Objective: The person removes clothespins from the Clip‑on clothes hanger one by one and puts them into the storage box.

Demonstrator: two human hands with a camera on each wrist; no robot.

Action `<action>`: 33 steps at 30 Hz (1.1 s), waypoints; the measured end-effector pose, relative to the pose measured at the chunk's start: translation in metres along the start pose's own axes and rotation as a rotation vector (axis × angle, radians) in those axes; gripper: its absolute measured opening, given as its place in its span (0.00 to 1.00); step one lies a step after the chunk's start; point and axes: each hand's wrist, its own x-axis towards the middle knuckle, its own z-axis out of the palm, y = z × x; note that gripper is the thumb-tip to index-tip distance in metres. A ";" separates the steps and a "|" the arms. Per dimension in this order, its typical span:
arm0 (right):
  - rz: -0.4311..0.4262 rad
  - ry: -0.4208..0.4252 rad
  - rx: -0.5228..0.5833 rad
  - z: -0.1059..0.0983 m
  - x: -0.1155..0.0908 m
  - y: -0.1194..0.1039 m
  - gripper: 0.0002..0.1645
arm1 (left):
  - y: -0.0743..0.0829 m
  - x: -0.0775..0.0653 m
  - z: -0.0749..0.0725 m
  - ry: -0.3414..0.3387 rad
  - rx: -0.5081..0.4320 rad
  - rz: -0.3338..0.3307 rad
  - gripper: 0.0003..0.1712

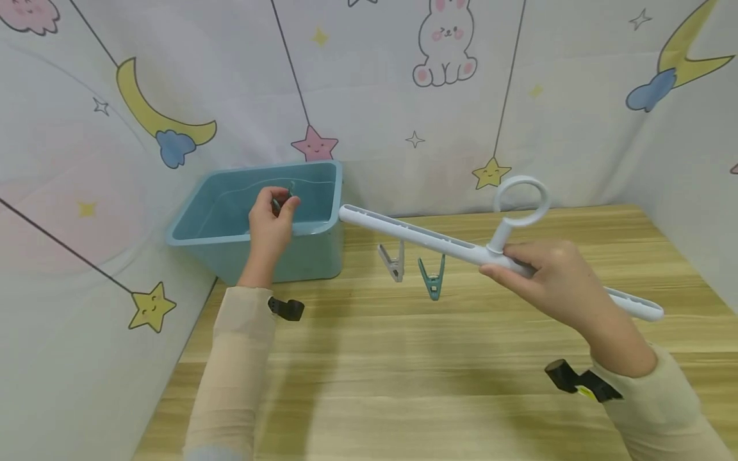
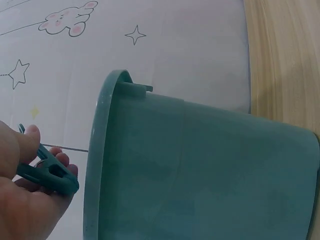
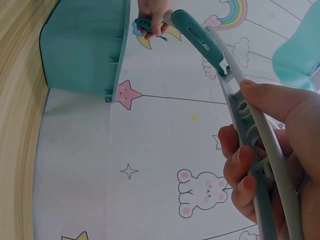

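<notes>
My left hand (image 1: 269,229) pinches a teal clothes clip (image 2: 52,175) between thumb and fingers, over the front rim of a teal plastic tub (image 1: 288,257). The clip's two legs spread apart in the left wrist view. My right hand (image 1: 562,291) grips a white clip hanger (image 1: 415,235) near its middle, just beside the ring hook (image 1: 546,202). The hanger is raised above the table and slants down to the right. From its left half hang a grey clip (image 1: 394,262) and a teal clip (image 1: 434,280). The hanger's left end overlaps the tub's right rim in the head view.
The wood-grain table (image 1: 369,384) lies beneath both hands. A white curtain (image 1: 375,77) printed with moons, stars and a rabbit rises behind and at both sides. The tub stands at the table's back left; its inside bottom is mostly hidden.
</notes>
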 end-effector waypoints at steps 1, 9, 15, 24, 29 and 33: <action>-0.001 -0.001 -0.001 0.000 0.000 0.000 0.25 | -0.001 0.002 0.000 -0.005 0.019 0.004 0.19; 0.004 -0.016 0.003 0.001 0.000 -0.001 0.21 | -0.007 0.011 0.002 -0.032 0.122 0.006 0.17; 0.011 -0.028 -0.007 0.001 -0.001 0.000 0.17 | -0.010 0.009 0.001 -0.113 0.211 -0.009 0.18; 0.019 -0.050 -0.011 0.000 0.000 0.000 0.12 | -0.009 0.004 -0.006 -0.353 0.236 -0.090 0.19; 0.021 -0.055 -0.010 0.000 -0.001 0.000 0.12 | -0.008 0.005 -0.008 -0.411 0.262 -0.090 0.19; 0.022 -0.057 -0.012 0.000 -0.001 -0.001 0.11 | -0.007 0.006 -0.009 -0.420 0.243 -0.099 0.19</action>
